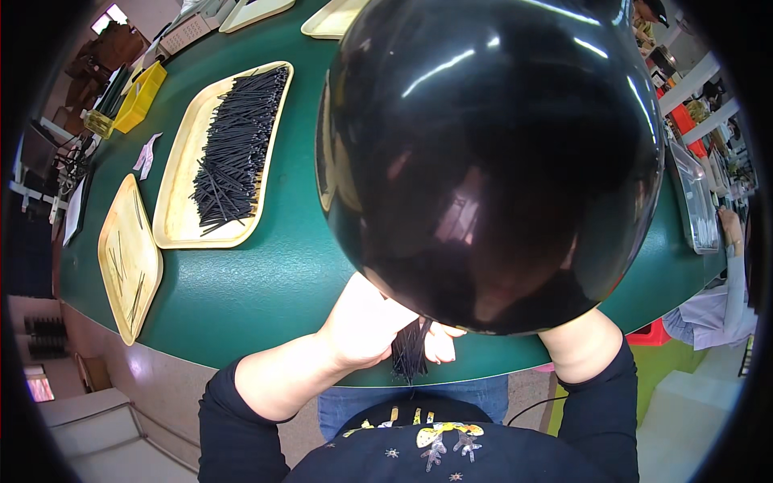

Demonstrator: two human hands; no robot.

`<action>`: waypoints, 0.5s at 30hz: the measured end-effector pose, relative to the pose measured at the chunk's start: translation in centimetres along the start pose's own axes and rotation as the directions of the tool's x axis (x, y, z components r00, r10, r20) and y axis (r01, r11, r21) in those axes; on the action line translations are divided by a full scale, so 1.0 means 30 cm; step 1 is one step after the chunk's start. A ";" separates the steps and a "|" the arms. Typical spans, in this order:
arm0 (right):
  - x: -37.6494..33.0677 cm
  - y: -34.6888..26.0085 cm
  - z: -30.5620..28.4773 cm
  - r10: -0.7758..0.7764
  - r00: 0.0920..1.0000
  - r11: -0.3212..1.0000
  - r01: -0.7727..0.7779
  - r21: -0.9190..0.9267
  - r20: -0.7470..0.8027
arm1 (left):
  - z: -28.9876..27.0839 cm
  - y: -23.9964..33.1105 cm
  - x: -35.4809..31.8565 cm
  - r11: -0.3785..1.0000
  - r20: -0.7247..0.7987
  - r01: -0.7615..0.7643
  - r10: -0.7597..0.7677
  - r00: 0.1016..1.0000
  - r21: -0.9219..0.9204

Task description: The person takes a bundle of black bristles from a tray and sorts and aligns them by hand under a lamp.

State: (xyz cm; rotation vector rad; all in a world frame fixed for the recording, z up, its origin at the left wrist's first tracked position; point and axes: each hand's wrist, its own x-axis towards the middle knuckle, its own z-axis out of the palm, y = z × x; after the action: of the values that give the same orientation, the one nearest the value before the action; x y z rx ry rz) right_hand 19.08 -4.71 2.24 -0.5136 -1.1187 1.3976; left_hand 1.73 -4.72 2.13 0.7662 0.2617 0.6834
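Head view: left hand (366,324) clutches a gathered black strip bundle (409,354), right hand's hold unclear behind black dome (491,161); work looks unfinished, loose strips (233,153) filling left tray (179,201)

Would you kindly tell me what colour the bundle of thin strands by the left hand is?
The bundle is black, seen best in the head view.

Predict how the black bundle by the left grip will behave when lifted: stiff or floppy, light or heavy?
The bundle is probably fairly stiff: its strands run nearly straight beside the left grip. It is likely light, since each strand looks thin. It may scatter if released: the lower ends look uneven and no tie shows, though the top is hidden.
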 end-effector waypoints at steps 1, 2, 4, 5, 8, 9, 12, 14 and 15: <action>0.001 0.001 -0.003 -0.006 1.000 1.000 0.006 -0.008 -0.005 | 0.000 -0.002 -0.002 1.000 -0.026 -0.013 0.013 1.000 0.003; 0.002 0.002 -0.003 -0.009 1.000 1.000 0.009 -0.016 -0.009 | -0.006 -0.002 -0.005 0.999 -0.027 0.003 -0.002 1.000 0.042; 0.002 0.001 -0.004 -0.016 1.000 0.999 0.016 -0.035 -0.014 | -0.012 -0.005 -0.006 0.996 -0.029 0.019 -0.016 0.999 0.082; 0.003 -0.001 -0.005 -0.020 1.000 0.999 0.019 -0.047 -0.014 | -0.015 -0.008 -0.002 0.996 0.003 0.001 -0.002 1.000 0.085; 0.005 0.001 -0.008 -0.029 0.999 0.997 0.027 -0.076 -0.024 | -0.011 0.008 0.007 0.996 0.024 0.055 -0.057 0.998 0.073; 0.005 -0.001 -0.008 -0.032 0.999 0.996 0.029 -0.087 -0.028 | -0.007 0.017 0.008 0.991 0.013 0.123 -0.124 0.992 0.058; 0.007 -0.003 -0.008 -0.041 0.998 0.992 0.037 -0.119 -0.037 | -0.006 0.026 0.011 0.975 -0.023 0.208 -0.207 0.978 0.074; 0.007 -0.005 -0.007 -0.048 0.998 0.989 0.041 -0.140 -0.042 | -0.012 0.024 0.015 0.970 -0.025 0.223 -0.222 0.975 0.094; 0.008 -0.003 -0.004 -0.051 0.998 0.988 0.044 -0.149 -0.044 | -0.015 0.023 0.016 0.965 -0.027 0.238 -0.236 0.971 0.113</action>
State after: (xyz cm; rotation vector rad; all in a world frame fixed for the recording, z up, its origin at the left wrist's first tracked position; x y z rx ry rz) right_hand 19.20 -4.47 2.34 -0.6194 -1.1944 1.2607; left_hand 1.56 -3.81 2.33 0.8250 0.4014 0.4499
